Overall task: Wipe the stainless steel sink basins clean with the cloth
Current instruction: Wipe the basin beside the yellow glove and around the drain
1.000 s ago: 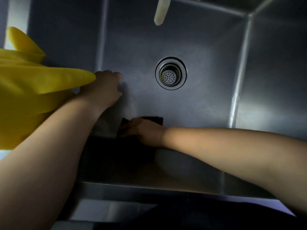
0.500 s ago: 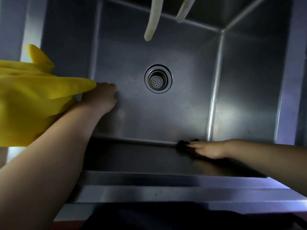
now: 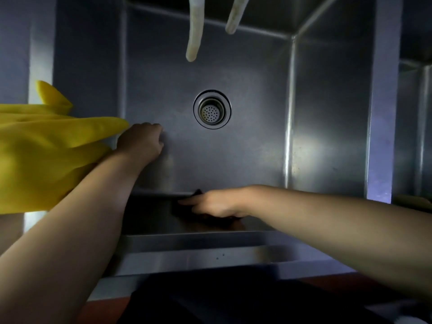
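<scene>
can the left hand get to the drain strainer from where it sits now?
Probably yes. The left hand rests on the basin floor just left of the drain strainer, with bare steel between them. The right hand and dark cloth are at the near wall, out of the path.

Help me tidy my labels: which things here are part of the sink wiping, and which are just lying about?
In the job:
- sink
- dark cloth on the near wall
- right hand, pressing the cloth
- left hand, on the sink floor

Lying about:
- yellow gloves over the left rim
- two pale hoses hanging above
- drain, untouched
</scene>
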Tool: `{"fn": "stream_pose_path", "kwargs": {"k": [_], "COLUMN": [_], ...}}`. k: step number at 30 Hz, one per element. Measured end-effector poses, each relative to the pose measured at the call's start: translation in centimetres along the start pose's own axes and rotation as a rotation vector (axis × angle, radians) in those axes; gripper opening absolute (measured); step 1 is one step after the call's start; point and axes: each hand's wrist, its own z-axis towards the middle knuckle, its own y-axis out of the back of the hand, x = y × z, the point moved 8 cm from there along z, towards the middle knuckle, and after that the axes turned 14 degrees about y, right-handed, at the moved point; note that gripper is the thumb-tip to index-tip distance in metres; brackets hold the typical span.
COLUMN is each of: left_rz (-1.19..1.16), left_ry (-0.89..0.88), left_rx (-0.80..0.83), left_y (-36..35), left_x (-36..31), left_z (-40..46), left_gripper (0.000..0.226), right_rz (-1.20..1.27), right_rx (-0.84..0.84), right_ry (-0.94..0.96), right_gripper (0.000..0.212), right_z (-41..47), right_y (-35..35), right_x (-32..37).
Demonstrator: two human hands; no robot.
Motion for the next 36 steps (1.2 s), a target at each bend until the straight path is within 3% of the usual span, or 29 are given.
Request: {"fn": "stream_pose_path", "kwargs": {"k": [3, 7, 13, 16, 19, 24, 27, 30, 36], "left_rz": [0.038, 0.043, 0.111, 0.161, 0.191, 0.131, 0.15, 0.191, 0.267], "left_ry": [0.005, 0.005, -0.02, -0.043, -0.054, -0.1, -0.119, -0.113, -0.197], "left_rx": [0.027, 0.035, 0.053, 0.061, 0.055, 0.035, 0.038, 0.051, 0.062], "left_y": [-0.6, -1.1, -1.3, -1.5, -1.6, -2.2, -2.7, -2.6, -2.4], "left_x": [0.1, 0.4, -0.8, -1.4, -1.7, -2.3, -2.7, -3.3, -5.9], "left_z": [-0.2, -0.5, -1.4, -1.9, -2.1, -2.2, -2.3, -2.3, -1.8], "left_gripper": [0.039, 0.038, 0.032, 0.033, 0.032, 0.034, 0.036, 0.039, 0.039], "right_rz": [-0.039, -0.179, -0.238, -0.19, -0.243, -0.274, -0.249, -0.212, -0.543], "right_rx": [0.039, 0.112, 0.145, 0.1, 0.08, 0.144, 0.104, 0.045, 0.052], "right_ry": [0.104, 0.154, -0.263, -0.35, -0.262, 0.048, 0.091, -0.003, -0.311], "right_gripper": [0.047, 0.048, 0.059, 0.051, 0.048, 0.048, 0.047, 0.043, 0.032], "right_z": [1.9, 0.3, -8.0, -10.2, -9.3, -6.0, -5.4, -6.9, -9.3], "right_y": [-1.4, -0.6, 4.5, 5.2, 4.4, 1.3, 1.2, 3.0, 8.4], "right_x": [2.5, 0.2, -10.8, -11.9, -8.6, -1.2, -0.9, -4.4, -12.4]}}
